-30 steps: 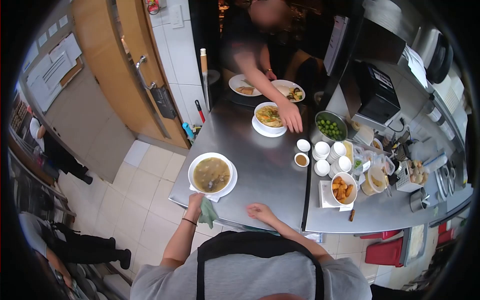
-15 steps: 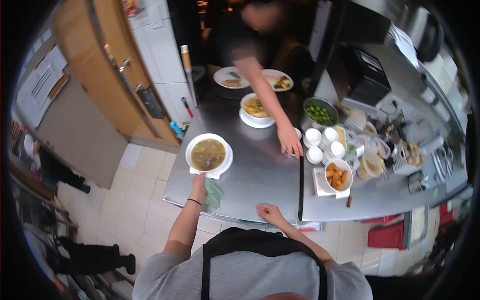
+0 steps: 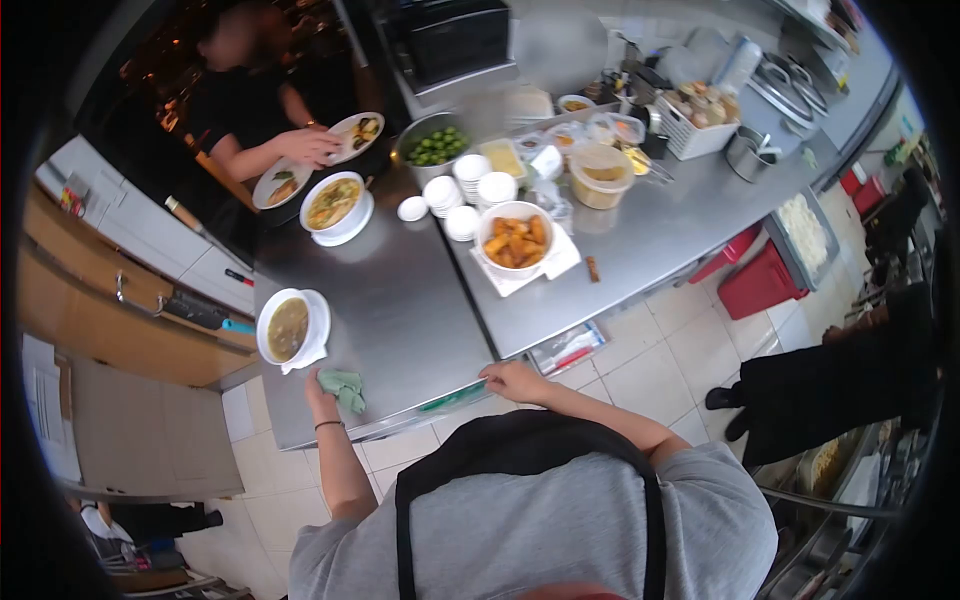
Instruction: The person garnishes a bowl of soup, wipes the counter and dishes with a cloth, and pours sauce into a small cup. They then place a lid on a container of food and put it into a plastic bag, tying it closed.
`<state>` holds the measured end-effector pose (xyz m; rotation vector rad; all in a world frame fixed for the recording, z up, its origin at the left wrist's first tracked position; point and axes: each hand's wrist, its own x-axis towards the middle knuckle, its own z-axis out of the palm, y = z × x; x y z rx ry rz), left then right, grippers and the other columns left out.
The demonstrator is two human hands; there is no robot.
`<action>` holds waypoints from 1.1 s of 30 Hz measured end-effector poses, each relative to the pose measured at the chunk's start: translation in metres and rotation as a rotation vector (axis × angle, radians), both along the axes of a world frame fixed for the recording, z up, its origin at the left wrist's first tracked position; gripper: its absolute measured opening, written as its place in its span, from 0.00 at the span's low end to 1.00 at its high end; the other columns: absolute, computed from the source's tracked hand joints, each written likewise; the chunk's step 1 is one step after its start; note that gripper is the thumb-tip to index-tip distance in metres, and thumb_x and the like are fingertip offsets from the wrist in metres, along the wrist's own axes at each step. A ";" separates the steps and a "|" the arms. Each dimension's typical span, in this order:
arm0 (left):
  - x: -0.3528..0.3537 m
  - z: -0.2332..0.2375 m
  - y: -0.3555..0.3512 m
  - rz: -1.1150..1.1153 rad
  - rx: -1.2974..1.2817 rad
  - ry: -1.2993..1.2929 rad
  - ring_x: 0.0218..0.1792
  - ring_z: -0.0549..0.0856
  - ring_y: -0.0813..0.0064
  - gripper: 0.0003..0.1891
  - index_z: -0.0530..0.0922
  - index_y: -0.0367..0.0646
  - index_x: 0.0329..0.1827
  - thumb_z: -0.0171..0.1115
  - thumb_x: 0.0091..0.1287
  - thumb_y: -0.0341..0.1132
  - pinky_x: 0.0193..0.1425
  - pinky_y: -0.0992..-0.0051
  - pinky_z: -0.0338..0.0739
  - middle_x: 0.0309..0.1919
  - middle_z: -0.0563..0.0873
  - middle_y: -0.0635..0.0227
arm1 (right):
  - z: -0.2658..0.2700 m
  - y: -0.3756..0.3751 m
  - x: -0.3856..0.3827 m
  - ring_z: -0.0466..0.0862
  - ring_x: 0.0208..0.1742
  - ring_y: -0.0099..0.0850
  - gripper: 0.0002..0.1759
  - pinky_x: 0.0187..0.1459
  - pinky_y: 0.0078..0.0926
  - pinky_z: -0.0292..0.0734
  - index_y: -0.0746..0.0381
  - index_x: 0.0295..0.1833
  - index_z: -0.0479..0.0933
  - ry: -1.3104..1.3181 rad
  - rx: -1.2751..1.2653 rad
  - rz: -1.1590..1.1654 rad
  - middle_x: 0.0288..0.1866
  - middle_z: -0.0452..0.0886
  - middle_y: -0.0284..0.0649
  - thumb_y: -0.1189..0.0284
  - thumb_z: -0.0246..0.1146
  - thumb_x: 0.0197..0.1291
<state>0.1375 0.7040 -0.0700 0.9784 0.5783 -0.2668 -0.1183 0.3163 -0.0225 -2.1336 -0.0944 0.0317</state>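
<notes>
The soup bowl [image 3: 288, 328] stands on a white saucer [image 3: 319, 318] on the desk [image 3: 400, 330]. Beyond the soup bowl, a co-worker's hand [image 3: 312, 147] reaches over plated food. Just on the near side of the soup bowl, the left hand [image 3: 320, 393] is closed on a green cloth [image 3: 344, 391]. Well to the right of the soup bowl, the right hand [image 3: 513, 382] has its fingers curled together at the desk edge; farther back is a tub of orange-brown pieces [image 3: 516, 240].
</notes>
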 end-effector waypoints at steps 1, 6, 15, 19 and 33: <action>-0.013 0.005 -0.018 -0.015 0.003 0.002 0.37 0.80 0.60 0.12 0.72 0.35 0.43 0.55 0.60 0.32 0.42 0.61 0.76 0.37 0.79 0.61 | -0.001 -0.021 -0.014 0.81 0.35 0.37 0.13 0.38 0.30 0.75 0.64 0.44 0.75 0.029 0.015 -0.037 0.34 0.80 0.46 0.72 0.59 0.52; -0.134 0.085 -0.186 -0.140 0.404 -0.292 0.39 0.79 0.71 0.12 0.75 0.36 0.43 0.60 0.59 0.33 0.43 0.71 0.75 0.36 0.81 0.63 | -0.012 -0.121 -0.094 0.80 0.35 0.26 0.13 0.40 0.25 0.77 0.63 0.46 0.74 0.347 0.553 -0.204 0.35 0.79 0.37 0.67 0.54 0.60; -0.336 0.191 -0.487 -1.357 0.378 -1.206 0.48 0.77 0.75 0.13 0.76 0.41 0.45 0.60 0.56 0.28 0.47 0.77 0.73 0.50 0.76 0.65 | 0.057 -0.240 -0.182 0.76 0.47 0.32 0.25 0.47 0.33 0.74 0.64 0.55 0.67 0.280 1.716 -0.569 0.45 0.75 0.40 0.55 0.50 0.62; -0.347 0.189 -0.529 -1.374 0.423 -1.376 0.47 0.78 0.73 0.12 0.77 0.41 0.45 0.60 0.56 0.27 0.46 0.77 0.73 0.50 0.77 0.64 | 0.072 -0.314 -0.187 0.76 0.47 0.29 0.21 0.45 0.29 0.72 0.63 0.54 0.68 -0.202 1.342 -0.938 0.47 0.75 0.40 0.59 0.50 0.63; -0.238 0.162 -0.620 -1.240 0.415 -0.978 0.33 0.81 0.80 0.08 0.79 0.37 0.40 0.59 0.57 0.27 0.38 0.82 0.74 0.34 0.83 0.65 | -0.024 -0.452 -0.069 0.55 0.68 0.45 0.25 0.63 0.51 0.50 0.48 0.61 0.65 -0.169 -0.892 -0.463 0.67 0.59 0.42 0.68 0.52 0.55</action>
